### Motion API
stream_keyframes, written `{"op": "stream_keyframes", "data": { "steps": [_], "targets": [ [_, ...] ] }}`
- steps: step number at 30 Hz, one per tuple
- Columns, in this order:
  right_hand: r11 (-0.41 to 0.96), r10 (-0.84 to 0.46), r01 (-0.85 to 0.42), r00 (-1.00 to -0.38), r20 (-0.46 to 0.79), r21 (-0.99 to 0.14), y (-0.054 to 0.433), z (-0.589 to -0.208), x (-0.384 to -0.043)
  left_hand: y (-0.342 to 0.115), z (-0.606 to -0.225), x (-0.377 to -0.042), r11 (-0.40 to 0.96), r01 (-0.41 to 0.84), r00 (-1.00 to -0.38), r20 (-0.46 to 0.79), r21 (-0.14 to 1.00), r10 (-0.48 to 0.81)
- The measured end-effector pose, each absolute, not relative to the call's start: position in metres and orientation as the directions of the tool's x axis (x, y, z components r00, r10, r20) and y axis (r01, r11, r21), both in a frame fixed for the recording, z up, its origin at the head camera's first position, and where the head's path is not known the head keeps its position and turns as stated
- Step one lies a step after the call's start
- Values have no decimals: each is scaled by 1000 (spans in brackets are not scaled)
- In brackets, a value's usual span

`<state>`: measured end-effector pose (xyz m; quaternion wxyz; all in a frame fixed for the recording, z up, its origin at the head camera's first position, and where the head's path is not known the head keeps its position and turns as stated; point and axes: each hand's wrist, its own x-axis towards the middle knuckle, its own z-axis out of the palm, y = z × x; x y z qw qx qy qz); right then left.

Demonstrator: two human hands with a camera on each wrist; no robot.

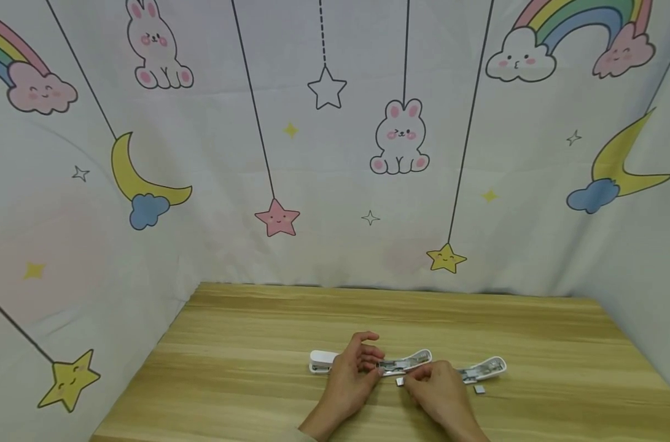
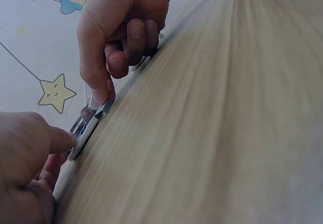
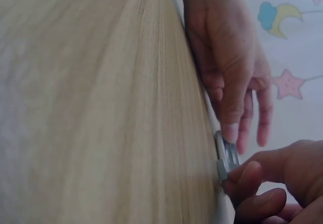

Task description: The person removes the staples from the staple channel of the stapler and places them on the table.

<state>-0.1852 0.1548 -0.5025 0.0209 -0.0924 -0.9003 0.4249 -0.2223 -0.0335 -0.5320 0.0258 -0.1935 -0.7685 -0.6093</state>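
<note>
My left hand [image 1: 350,376] holds the near end of an opened white stapler [image 1: 403,363], its thumb lying on the metal base and the other fingers behind. Between thumb and forefinger, my right hand [image 1: 441,391] pinches a small silver strip of staples [image 1: 400,381] just in front of that stapler. The right wrist view shows the strip [image 3: 222,170] close beside the stapler's metal rail [image 3: 230,152]; whether they touch I cannot tell. A second opened stapler [image 1: 485,369] lies to the right, partly hidden by my right hand.
A closed white stapler [image 1: 321,361] lies left, partly behind my left hand. Another staple strip [image 1: 479,389] rests on the wooden table [image 1: 246,344] in front of the right stapler. A printed cloth [image 1: 335,184] hangs behind the table and along both sides.
</note>
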Motion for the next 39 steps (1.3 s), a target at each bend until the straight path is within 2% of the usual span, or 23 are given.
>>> {"op": "stream_keyframes", "data": {
  "steps": [8, 17, 27, 39],
  "targets": [
    [648, 198, 162, -979, -41, -744, 159, -500, -183, -34, -533, -223, 177, 324, -925, 272, 929, 265],
    [695, 234, 117, -970, 70, -709, 172, -484, -179, -35, -532, -223, 191, 337, -922, 281, 922, 268],
    [743, 210, 116, -976, 64, -659, 180, -477, -187, -33, -532, -223, 182, 317, -927, 264, 931, 266],
    [705, 227, 72, -965, 128, -706, 176, -476, -190, -33, -531, -223, 177, 309, -929, 257, 934, 266]
  ]
}}
